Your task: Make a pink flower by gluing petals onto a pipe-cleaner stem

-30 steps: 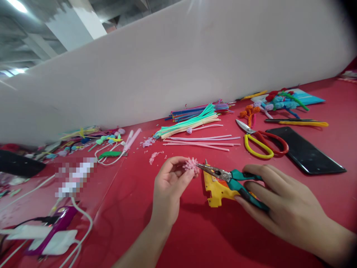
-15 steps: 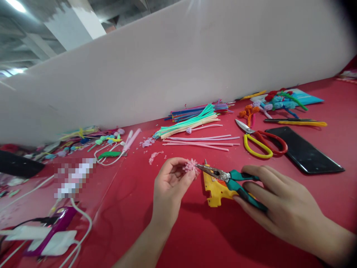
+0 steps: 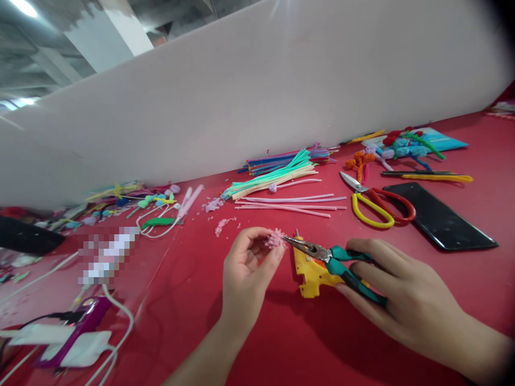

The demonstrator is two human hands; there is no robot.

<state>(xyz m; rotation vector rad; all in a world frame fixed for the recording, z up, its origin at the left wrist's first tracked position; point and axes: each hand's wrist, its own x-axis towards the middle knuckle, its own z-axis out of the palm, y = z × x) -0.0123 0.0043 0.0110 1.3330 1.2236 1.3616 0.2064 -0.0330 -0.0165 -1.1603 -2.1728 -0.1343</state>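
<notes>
Between the thumb and fingers of my left hand (image 3: 250, 273) is a small fuzzy pink pipe-cleaner flower (image 3: 275, 239). My right hand (image 3: 410, 300) is closed around the green handles of needle-nose pliers (image 3: 322, 253). The pliers' tips point left and meet the flower's right side; whether they grip a strand is too small to tell. Under the pliers lies a yellow glue gun (image 3: 311, 276) on the red table (image 3: 289, 343), partly covered by them.
Pink pipe cleaners (image 3: 289, 206) and a turquoise bundle (image 3: 273, 179) lie beyond my hands. Scissors (image 3: 372, 206) and a black phone (image 3: 442, 217) are at the right. White cables (image 3: 124, 308) and a purple power strip (image 3: 82, 332) sit at the left. A white partition (image 3: 257, 96) borders the back.
Both hands stay almost in place, with only a very slight shift to the right. The flower and the pliers are still held.
</notes>
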